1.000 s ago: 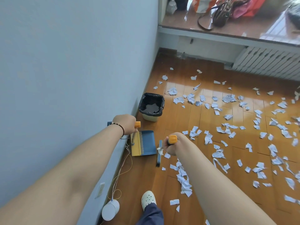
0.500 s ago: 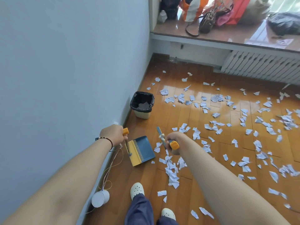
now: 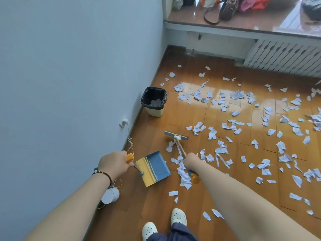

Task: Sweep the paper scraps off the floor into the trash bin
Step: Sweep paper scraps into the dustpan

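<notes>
My left hand [image 3: 113,163] is curled tight round the orange-capped wooden handle of the blue and yellow plastic dustpan [image 3: 153,168], which rests on the glossy orange-brown wooden floor [image 3: 196,202] with its open edge turned to the right. My right hand [image 3: 190,160] grips the wooden shaft of the small broom with a blue head [image 3: 176,135]; my forearm covers part of that shaft, and only its orange end cap shows below my wrist. The broom head lies flat on the floor, farther off than the pan, and I cannot tell whether its bristles press down.

The torn white and pale blue paper scraps [image 3: 233,126] lie scattered over the middle and right of the floor, with a denser trail [image 3: 183,174] just right of the pan, partly hidden under my right wrist. More scraps run off the right edge of the view.

The cream plastic trash bin with a black liner [image 3: 154,101] stands against the pale blue wall [image 3: 73,75], far left; something grey lies in its bottom, too dim to identify.

Between the pan and the bin the boards are bare. Near me my two white perforated clogs [image 3: 178,216] and dark trouser leg are cut off at the bottom. A white round device [image 3: 110,196] lies by the skirting, its thin cord rising to a wall plug [image 3: 123,122]. A white radiator [image 3: 284,58] lines the far right, under a ledge of bags cropped at the top.
</notes>
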{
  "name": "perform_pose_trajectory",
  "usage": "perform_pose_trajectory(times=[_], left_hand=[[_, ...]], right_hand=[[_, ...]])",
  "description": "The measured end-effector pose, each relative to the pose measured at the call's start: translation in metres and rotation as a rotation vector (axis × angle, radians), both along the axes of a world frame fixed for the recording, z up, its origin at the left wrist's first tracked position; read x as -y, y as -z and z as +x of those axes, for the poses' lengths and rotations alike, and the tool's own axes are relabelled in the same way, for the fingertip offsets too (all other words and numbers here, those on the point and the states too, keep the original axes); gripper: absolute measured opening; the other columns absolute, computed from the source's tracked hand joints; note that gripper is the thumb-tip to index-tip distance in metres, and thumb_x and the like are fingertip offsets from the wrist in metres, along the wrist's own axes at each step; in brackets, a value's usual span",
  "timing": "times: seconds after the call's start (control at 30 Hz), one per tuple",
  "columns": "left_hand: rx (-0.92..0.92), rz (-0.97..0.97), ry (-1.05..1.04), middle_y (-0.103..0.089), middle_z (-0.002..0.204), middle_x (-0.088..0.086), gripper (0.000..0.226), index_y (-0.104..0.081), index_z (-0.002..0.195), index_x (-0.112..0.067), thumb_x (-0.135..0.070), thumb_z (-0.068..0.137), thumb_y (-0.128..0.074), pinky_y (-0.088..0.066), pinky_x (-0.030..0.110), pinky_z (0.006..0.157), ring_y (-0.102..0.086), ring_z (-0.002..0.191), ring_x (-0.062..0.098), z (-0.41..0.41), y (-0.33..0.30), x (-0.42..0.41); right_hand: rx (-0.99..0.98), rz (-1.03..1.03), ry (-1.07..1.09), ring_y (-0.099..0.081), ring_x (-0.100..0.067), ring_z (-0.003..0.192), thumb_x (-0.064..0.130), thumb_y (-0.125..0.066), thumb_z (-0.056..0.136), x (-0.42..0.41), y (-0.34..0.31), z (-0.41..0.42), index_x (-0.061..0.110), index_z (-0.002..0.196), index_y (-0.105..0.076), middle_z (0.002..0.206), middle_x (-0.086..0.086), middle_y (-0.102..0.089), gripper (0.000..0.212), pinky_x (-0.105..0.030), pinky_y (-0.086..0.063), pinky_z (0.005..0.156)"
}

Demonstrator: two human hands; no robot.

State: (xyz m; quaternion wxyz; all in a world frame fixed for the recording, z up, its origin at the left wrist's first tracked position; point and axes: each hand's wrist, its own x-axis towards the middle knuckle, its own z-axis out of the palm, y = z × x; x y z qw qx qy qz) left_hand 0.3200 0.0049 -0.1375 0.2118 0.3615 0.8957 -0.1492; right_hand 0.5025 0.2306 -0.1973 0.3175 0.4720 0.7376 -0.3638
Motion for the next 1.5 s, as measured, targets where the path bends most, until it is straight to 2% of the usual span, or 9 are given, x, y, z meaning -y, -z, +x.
perform_pose_trajectory(times=[0.1,0.2,0.37,0.6,0.9,1.03,1.13,1.27,1.5], left_hand=[[-0.006,0.009,-0.045,-0.067,0.094,-0.004,0.039,-0.052,0.091,-0.025,-0.063,0.094,-0.054,-0.043,0.027,0.062,-0.062,0.084,0.019,0.002,0.005,0.008],[0.006,0.005,-0.082,-0.065,0.091,-0.004,0.038,-0.053,0.093,-0.025,-0.063,0.094,-0.054,-0.046,0.027,0.065,-0.063,0.084,0.019,0.003,0.012,0.016],[0.042,-0.006,-0.137,-0.068,0.096,-0.002,0.037,-0.055,0.094,-0.025,-0.061,0.094,-0.055,-0.048,0.03,0.071,-0.065,0.092,0.023,0.017,0.025,0.032],[0.075,0.002,-0.155,-0.064,0.094,-0.001,0.035,-0.051,0.093,-0.023,-0.058,0.095,-0.056,-0.048,0.03,0.07,-0.062,0.088,0.022,0.033,0.027,0.055],[0.088,0.023,-0.125,-0.067,0.098,-0.002,0.035,-0.056,0.096,-0.024,-0.059,0.094,-0.057,-0.048,0.03,0.07,-0.065,0.093,0.022,0.045,0.031,0.095],[0.098,0.032,-0.077,-0.068,0.101,-0.001,0.035,-0.059,0.1,-0.024,-0.058,0.095,-0.056,-0.051,0.031,0.075,-0.065,0.095,0.022,0.049,0.036,0.111],[0.106,0.037,-0.046,-0.066,0.097,-0.003,0.033,-0.057,0.097,-0.025,-0.058,0.095,-0.055,-0.05,0.03,0.073,-0.064,0.09,0.021,0.055,0.039,0.121],[0.113,0.058,0.017,-0.059,0.088,-0.005,0.032,-0.052,0.092,-0.026,-0.058,0.096,-0.054,-0.047,0.029,0.068,-0.059,0.083,0.019,0.059,0.041,0.135],[0.103,0.016,0.142,-0.056,0.09,-0.005,0.032,-0.048,0.089,-0.026,-0.056,0.096,-0.056,-0.044,0.03,0.07,-0.055,0.084,0.019,0.056,0.037,0.147]], right_hand=[[0.048,0.055,-0.336,-0.055,-0.023,0.085,0.008,-0.037,0.102,0.013,0.014,-0.012,0.0,0.13,-0.052,0.102,-0.01,-0.058,0.032,-0.025,-0.041,0.063],[0.094,0.068,-0.434,-0.057,-0.02,0.084,0.007,-0.043,0.099,0.022,0.037,-0.014,0.002,0.13,-0.056,0.124,-0.011,-0.06,0.033,-0.024,-0.041,0.065],[0.143,0.046,-0.564,-0.039,-0.015,0.06,0.007,-0.038,0.101,0.048,0.045,0.005,0.009,0.115,-0.059,0.073,-0.003,-0.043,0.026,-0.021,-0.033,0.052],[0.244,-0.008,-0.838,-0.037,-0.013,0.059,0.015,-0.049,0.1,0.087,0.052,0.066,0.003,0.125,-0.062,0.069,-0.002,-0.041,0.03,-0.024,-0.04,0.069],[0.381,-0.003,-0.436,-0.045,-0.016,0.079,0.01,-0.051,0.098,0.149,0.02,0.135,0.0,0.129,-0.057,0.072,-0.002,-0.04,0.033,-0.023,-0.038,0.071],[0.329,-0.141,-0.147,-0.035,-0.014,0.06,0.013,-0.062,0.093,0.167,0.009,0.16,-0.001,0.123,-0.063,0.08,-0.001,-0.051,0.033,-0.021,-0.03,0.056],[0.233,-0.105,0.109,-0.052,-0.021,0.062,0.008,-0.049,0.093,0.17,0.016,0.183,0.003,0.111,-0.059,0.094,-0.008,-0.065,0.021,-0.026,-0.042,0.054],[0.154,-0.081,0.251,-0.05,-0.024,0.053,0.009,-0.039,0.092,0.186,0.011,0.212,0.005,0.096,-0.059,0.071,-0.01,-0.055,0.02,-0.024,-0.043,0.046],[0.065,-0.075,0.499,-0.056,-0.028,0.061,0.005,-0.038,0.094,0.231,0.019,0.225,0.001,0.111,-0.06,0.073,-0.01,-0.054,0.028,-0.027,-0.044,0.052]])
